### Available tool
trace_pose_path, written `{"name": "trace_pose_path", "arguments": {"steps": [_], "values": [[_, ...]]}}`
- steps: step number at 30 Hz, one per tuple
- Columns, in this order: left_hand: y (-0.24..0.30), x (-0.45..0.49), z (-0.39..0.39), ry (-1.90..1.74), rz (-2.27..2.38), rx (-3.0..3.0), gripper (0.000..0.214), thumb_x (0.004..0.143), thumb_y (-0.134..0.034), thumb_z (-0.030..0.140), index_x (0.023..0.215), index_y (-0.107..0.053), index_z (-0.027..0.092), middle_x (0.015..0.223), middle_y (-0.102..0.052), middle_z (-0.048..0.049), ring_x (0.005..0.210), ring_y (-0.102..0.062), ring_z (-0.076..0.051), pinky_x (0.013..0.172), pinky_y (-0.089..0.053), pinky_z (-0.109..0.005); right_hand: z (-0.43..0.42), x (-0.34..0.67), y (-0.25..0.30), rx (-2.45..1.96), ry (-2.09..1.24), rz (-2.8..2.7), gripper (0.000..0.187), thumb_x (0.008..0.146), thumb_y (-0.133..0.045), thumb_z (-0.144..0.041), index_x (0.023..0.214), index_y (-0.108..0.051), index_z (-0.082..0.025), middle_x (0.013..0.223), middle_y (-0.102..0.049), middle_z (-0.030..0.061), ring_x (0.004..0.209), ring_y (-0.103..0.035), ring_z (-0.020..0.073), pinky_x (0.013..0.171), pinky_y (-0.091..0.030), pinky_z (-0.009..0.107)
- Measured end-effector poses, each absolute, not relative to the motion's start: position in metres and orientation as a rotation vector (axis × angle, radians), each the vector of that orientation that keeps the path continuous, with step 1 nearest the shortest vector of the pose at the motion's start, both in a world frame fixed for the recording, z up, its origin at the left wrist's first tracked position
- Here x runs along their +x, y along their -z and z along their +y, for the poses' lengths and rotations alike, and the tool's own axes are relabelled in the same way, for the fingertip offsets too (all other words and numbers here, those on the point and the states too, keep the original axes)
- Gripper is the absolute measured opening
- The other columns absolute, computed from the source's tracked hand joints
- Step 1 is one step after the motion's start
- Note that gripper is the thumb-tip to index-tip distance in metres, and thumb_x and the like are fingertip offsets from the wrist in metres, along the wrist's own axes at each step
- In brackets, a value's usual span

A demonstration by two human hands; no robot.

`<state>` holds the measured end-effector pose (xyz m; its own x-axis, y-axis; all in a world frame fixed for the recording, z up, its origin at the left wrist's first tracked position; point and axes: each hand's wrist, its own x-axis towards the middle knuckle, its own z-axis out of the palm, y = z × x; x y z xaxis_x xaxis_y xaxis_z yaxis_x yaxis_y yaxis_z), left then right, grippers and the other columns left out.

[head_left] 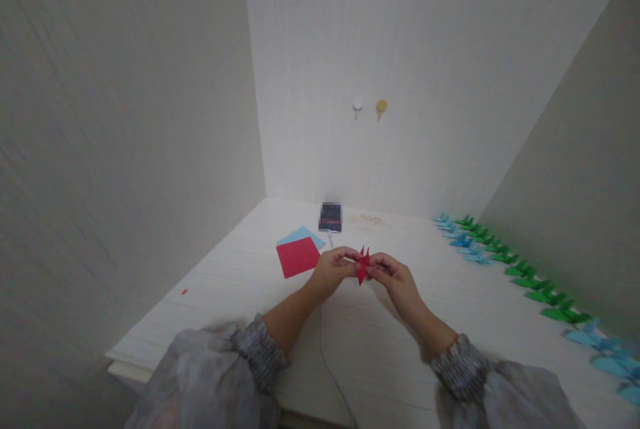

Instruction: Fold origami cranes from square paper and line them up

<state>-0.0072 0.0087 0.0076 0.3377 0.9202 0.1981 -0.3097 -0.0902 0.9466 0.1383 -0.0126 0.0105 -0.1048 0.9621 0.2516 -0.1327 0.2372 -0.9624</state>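
A small red folded paper figure [363, 267] with pointed tips is held above the white table [240, 282], between both hands. My left hand [331, 271] pinches its left side; a ring shows on one finger. From the right, my right hand [396, 275] grips the other side with thumb and fingers. Two tips stick up and one points down; the fingers cover part of the folds. Left of my left hand lies a red paper sheet [298, 257], partly over a light blue sheet [301, 235].
A phone [331, 217] sits near the back wall, its white cable [327, 355] running toward the front edge. Rows of green paper cranes [530, 282] and blue paper cranes [463, 241] line the right side. An orange scrap [185, 291] lies left. Two hooks [381, 107] are on the wall.
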Motion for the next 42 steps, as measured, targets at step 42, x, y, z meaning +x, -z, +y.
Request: {"name": "trace_pose_path", "arguments": {"steps": [42], "values": [[-0.0078,-0.0073,0.0097,-1.217,0.584,1.159,0.044,0.05,-0.071,0.012,0.078,-0.037,0.017,0.061,-0.059,0.0023,0.055,-0.059,-0.012,0.056,-0.044,-0.024,-0.0149,0.1349,-0.0094,-0.789,-1.09,-1.25,0.038,0.061,-0.068,-0.024,0.085,-0.039,-0.023,0.066,-0.057,-0.0032,0.06,-0.055,0.0125,0.057,-0.044,0.026]]}}
